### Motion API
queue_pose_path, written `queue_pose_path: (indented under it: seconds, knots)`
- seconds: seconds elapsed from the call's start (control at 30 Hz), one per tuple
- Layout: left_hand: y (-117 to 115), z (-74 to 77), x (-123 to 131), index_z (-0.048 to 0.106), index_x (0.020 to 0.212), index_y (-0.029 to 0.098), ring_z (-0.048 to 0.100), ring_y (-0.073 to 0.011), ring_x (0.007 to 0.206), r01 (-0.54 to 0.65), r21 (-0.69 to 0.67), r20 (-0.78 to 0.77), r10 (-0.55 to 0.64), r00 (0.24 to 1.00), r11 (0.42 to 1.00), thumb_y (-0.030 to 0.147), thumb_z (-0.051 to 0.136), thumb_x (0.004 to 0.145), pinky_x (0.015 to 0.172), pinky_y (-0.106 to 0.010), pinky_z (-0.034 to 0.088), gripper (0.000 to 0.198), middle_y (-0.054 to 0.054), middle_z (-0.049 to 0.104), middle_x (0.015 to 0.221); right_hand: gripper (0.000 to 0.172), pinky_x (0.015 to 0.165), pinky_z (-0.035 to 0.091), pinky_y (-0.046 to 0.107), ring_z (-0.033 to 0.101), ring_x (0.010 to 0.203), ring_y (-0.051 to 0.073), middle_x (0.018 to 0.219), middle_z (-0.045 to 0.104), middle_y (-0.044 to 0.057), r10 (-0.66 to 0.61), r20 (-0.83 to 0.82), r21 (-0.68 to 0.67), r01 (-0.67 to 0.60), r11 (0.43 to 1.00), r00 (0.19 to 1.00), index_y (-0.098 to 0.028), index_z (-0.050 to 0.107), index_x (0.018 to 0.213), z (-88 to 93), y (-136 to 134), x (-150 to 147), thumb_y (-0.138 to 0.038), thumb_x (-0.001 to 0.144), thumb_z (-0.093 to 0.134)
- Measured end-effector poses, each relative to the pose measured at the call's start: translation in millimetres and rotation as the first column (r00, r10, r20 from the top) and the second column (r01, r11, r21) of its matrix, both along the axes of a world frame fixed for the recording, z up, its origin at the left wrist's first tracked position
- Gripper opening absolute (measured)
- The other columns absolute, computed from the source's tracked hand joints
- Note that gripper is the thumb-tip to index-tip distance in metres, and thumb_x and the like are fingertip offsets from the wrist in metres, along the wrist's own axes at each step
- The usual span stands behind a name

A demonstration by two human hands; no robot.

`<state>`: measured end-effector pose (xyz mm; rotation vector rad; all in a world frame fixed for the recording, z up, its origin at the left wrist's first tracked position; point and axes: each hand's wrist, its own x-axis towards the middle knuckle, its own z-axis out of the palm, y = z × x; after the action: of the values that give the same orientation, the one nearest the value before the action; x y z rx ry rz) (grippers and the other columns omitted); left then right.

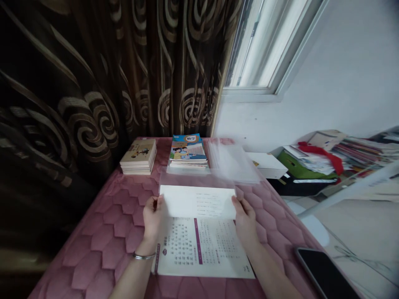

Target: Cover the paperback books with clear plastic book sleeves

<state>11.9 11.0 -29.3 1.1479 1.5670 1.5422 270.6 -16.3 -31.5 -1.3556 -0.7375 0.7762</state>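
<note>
A book (pixel 208 249) with printed text and purple bands lies in front of me. Above it a white, mostly blank leaf (pixel 183 201) is raised, with a few lines of print at its right. Behind that leaf a clear plastic sheet (pixel 193 178) stretches toward the far side. The leaf's left edge is pinched between the thumb and fingers of my left hand (pixel 152 211), which has a silver bangle (pixel 144 256) at the wrist. My right hand (pixel 245 214) grips the right edge the same way. Whether the fingers also hold the plastic, I cannot tell.
Farther back stand a stack of tan books (pixel 139 153) and a stack of colourful textbooks (pixel 188 151). Clear plastic sheets (pixel 232 160) and a white box (pixel 268 165) lie to their right. A phone (pixel 324 272) rests on the pink quilted cover (pixel 115 232), near right.
</note>
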Motion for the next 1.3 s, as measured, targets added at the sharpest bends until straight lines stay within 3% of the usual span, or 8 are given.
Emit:
queue_pose_path:
  seconds: [0.13,0.3,0.43,0.6,0.87,1.03,1.17,1.3]
  knots:
    - [0.7,-7.2,2.2,0.051,0.073,0.019,0.044,-0.0107,0.052,-0.025,0.007,-0.089,0.026,0.996,1.0,0.055,0.052,0.083,0.049,-0.02,0.034,0.038,0.004,0.05,0.057,0.035,0.048,0.038,0.03,0.048,0.053,0.018,0.059,0.056,-0.002,0.013,0.051,0.004,-0.014,1.0,0.999,-0.024,0.053,0.065,-0.9,-0.9,0.0,-0.056,0.073,0.064]
    - [-2.7,0.2,5.2,0.052,0.075,0.019,0.05,-0.0139,0.052,-0.066,0.024,-0.227,0.069,0.971,0.998,0.051,0.047,0.086,0.049,-0.023,0.037,0.034,0.0,0.057,0.059,0.047,0.046,0.034,0.027,0.044,0.052,0.015,0.056,0.052,-0.002,-0.018,0.252,0.0,0.019,1.0,0.968,-0.021,0.051,0.064,3.2,0.9,-4.5,-0.067,0.074,0.056]
    - [-3.2,3.9,6.2,0.052,0.076,0.02,0.053,-0.0161,0.053,-0.076,0.033,-0.273,0.082,0.958,0.997,0.048,0.044,0.086,0.049,-0.025,0.037,0.031,-0.002,0.06,0.061,0.047,0.048,0.038,0.027,0.048,0.055,0.016,0.059,0.055,0.0,-0.026,0.23,-0.001,0.027,1.0,0.973,-0.02,0.055,0.067,6.0,-1.1,-5.0,-0.066,0.073,0.057]
    - [-1.6,0.4,5.5,0.051,0.076,0.021,0.054,-0.0175,0.055,-0.075,0.028,-0.272,0.08,0.959,0.997,0.046,0.045,0.087,0.051,-0.026,0.036,0.028,-0.002,0.06,0.063,0.036,0.047,0.041,0.028,0.051,0.055,0.018,0.059,0.057,0.0,0.068,0.085,-0.052,-0.064,0.997,0.994,-0.021,0.056,0.065,10.1,-7.3,-0.7,-0.055,0.071,0.065]
    - [0.3,-1.5,3.8,0.051,0.074,0.021,0.051,-0.0174,0.054,-0.112,0.034,-0.28,0.117,0.953,0.993,0.046,0.048,0.084,0.051,-0.026,0.034,0.027,-0.001,0.057,0.06,0.045,0.045,0.033,0.027,0.046,0.052,0.016,0.056,0.053,0.0,0.073,0.282,-0.058,-0.059,0.997,0.957,-0.02,0.053,0.067,8.5,-5.7,-4.6,-0.064,0.076,0.055]
    - [-1.2,0.8,2.1,0.048,0.067,0.021,0.046,-0.0147,0.053,-0.081,-0.003,-0.143,0.08,0.986,0.997,0.051,0.049,0.083,0.052,-0.025,0.034,0.034,0.003,0.049,0.054,0.047,0.048,0.035,0.027,0.047,0.055,0.016,0.057,0.053,0.0,0.054,0.347,-0.059,-0.035,0.998,0.936,-0.019,0.053,0.065,4.3,-5.7,-4.6,-0.064,0.077,0.053]
    - [-1.8,0.1,2.7,0.049,0.069,0.02,0.044,-0.0119,0.055,-0.029,0.037,-0.024,0.03,0.999,0.999,0.049,0.055,0.08,0.052,-0.022,0.035,0.031,0.004,0.049,0.058,0.041,0.045,0.034,0.028,0.047,0.051,0.017,0.054,0.054,0.0,0.06,0.244,-0.06,-0.047,0.997,0.968,-0.021,0.053,0.063,8.1,-8.1,-3.2,-0.06,0.075,0.058]
    - [-1.6,-0.7,4.6,0.05,0.071,0.02,0.046,-0.0121,0.055,-0.051,0.041,-0.084,0.055,0.995,0.998,0.05,0.056,0.079,0.053,-0.022,0.036,0.032,0.004,0.052,0.058,0.032,0.047,0.039,0.03,0.051,0.053,0.02,0.054,0.057,0.0,0.067,0.114,-0.057,-0.061,0.997,0.991,-0.023,0.055,0.06,11.2,-9.8,0.7,-0.052,0.071,0.063]
